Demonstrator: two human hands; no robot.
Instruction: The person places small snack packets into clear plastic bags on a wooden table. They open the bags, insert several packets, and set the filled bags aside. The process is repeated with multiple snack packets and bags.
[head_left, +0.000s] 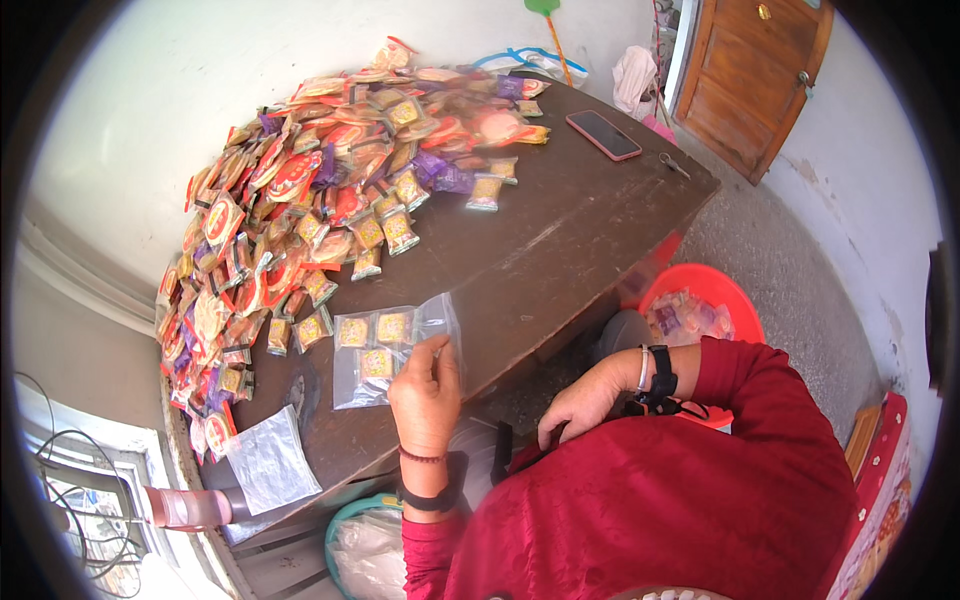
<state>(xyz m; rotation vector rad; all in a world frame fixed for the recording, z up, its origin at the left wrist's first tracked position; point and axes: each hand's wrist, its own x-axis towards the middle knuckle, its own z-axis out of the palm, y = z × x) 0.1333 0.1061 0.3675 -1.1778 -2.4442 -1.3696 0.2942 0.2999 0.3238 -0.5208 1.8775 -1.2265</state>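
Note:
My left hand (429, 386) is at the near edge of the brown table, its thumb and forefinger together at the right side of a clear plastic bag (351, 386). Inside or under the clear film lie several small wrapped square snacks (394, 327). Whether the fingers pinch the bag's film is hard to tell. My right hand (581, 409) rests near my lap with bent fingers, off the table, and nothing shows in it. Beyond the bag, a large heap of packaged snacks (349, 202) covers the table's far left part.
A stack of clear bags (276, 459) lies at the near left corner, beside a pinkish cup (191, 508). A phone (604, 136) and keys (674, 165) are on the table's right. A red basin (705, 277) holds wrapped packs; a teal basin (335, 534) holds plastic bags.

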